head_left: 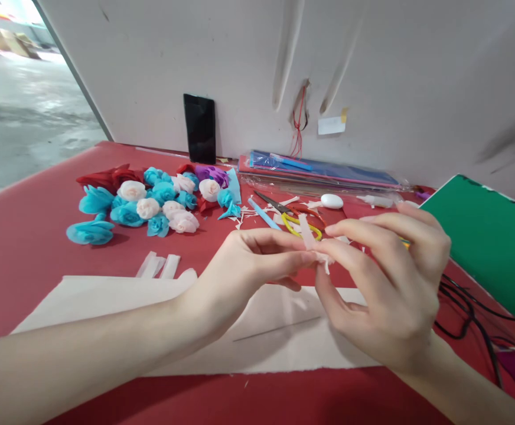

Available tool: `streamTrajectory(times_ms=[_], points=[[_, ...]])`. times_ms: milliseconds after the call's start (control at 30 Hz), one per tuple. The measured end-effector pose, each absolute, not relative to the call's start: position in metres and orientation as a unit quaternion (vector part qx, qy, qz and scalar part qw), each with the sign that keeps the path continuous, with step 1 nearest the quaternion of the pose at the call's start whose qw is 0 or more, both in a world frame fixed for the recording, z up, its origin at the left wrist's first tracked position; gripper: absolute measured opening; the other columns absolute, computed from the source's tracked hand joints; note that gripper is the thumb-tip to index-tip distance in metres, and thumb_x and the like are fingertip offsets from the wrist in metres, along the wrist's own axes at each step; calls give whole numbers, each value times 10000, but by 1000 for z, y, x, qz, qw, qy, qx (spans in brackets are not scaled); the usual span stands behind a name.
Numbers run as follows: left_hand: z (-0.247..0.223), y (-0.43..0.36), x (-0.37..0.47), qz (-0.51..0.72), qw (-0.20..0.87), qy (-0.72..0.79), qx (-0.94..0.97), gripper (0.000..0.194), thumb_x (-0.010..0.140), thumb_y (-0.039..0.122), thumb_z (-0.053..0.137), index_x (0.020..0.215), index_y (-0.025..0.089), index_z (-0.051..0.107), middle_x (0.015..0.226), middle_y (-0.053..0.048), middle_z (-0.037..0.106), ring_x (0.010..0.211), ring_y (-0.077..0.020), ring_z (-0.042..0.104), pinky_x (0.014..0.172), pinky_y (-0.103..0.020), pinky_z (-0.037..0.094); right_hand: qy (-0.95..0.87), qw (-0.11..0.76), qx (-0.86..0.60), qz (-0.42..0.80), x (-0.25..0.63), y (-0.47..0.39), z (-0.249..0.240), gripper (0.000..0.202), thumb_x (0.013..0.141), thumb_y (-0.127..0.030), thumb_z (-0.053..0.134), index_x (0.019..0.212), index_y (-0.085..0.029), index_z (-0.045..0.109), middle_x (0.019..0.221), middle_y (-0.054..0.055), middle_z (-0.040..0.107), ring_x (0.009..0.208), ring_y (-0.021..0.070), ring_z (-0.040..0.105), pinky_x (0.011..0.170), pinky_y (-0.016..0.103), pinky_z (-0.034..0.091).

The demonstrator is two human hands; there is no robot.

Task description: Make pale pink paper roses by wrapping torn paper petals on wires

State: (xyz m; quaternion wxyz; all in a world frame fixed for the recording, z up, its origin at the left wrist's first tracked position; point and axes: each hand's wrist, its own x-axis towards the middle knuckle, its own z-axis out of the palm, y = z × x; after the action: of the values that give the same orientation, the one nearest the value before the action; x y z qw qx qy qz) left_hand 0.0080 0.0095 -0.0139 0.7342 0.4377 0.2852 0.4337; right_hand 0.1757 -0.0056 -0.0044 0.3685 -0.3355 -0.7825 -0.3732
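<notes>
Between my two hands is a small piece of pale pink crepe paper [307,232], one strip of it sticking up and a crumpled end hanging below. My left hand [257,260] pinches it from the left with thumb and forefinger. From the right, my right hand [385,283] holds the same piece between thumb and forefinger, its other fingers curled loosely above. Beneath the hands a wide cream paper sheet [107,301] lies on the red table [31,236], with a thin dark wire [277,329] on it. Pale cut strips [160,265] lie at the sheet's back edge.
Several blue, pink, red and purple paper flowers [157,192] sit at the back left. Behind the hands are scissors [290,215], a blue pen [264,213] and scraps. A phone [199,128] leans on the wall. A green board [492,254] and black cables [470,313] are right.
</notes>
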Motion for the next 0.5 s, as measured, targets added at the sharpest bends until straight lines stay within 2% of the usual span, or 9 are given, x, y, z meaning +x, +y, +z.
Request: streamTrajectory(times_ms=[200, 367, 500], points=[[-13, 10, 8, 424, 758, 277, 410, 111, 788, 154, 746, 698, 217, 768, 726, 55, 712, 673, -51, 630, 612, -110, 533, -796, 352, -328, -368, 177, -6, -2, 157, 751, -84, 632, 856, -199, 619, 854, 62, 730, 879, 246, 597, 940, 503, 469], [-14, 9, 7, 424, 764, 266, 407, 117, 795, 151, 736, 690, 198, 755, 692, 57, 691, 653, -43, 616, 593, -96, 525, -801, 364, -324, -349, 177, -5, 0, 132, 725, -81, 633, 827, -165, 634, 838, 88, 728, 845, 258, 590, 922, 514, 470], [-14, 6, 8, 423, 765, 273, 402, 105, 803, 192, 737, 699, 183, 726, 705, 44, 678, 655, -60, 606, 608, -132, 539, -810, 371, -336, -306, 177, -6, 1, 141, 695, -74, 635, 796, -171, 622, 845, 96, 720, 855, 270, 583, 925, 516, 462]])
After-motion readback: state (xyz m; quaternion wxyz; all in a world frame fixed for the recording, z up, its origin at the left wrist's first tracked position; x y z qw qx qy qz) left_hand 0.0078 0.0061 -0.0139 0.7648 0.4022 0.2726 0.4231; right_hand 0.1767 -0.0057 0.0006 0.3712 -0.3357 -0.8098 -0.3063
